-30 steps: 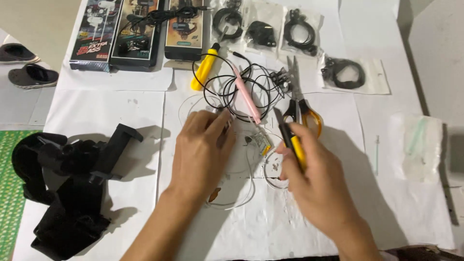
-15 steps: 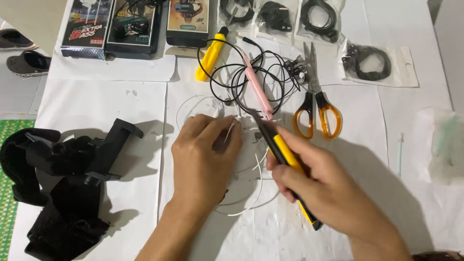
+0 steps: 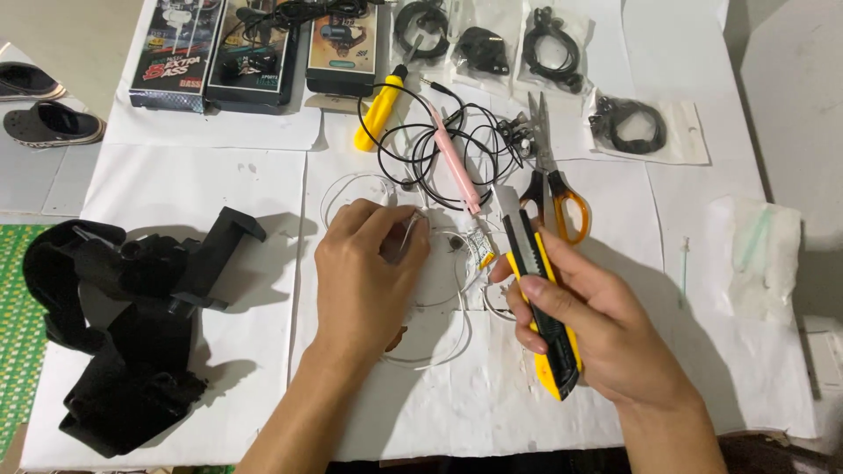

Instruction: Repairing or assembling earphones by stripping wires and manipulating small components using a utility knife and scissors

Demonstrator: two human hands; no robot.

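Earphone wire (image 3: 443, 303) part-hidden under left hand (image 3: 364, 276)

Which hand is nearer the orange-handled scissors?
Right. The right hand, holding a yellow utility knife, sits just below the orange-handled scissors; the left hand rests farther left on the white cable.

Three dark printed cardboard boxes (image 3: 250, 53) are lying left of the yellow-handled screwdriver (image 3: 379, 110); four clear plastic pouches (image 3: 650, 132) holding black cables are lying to its right.
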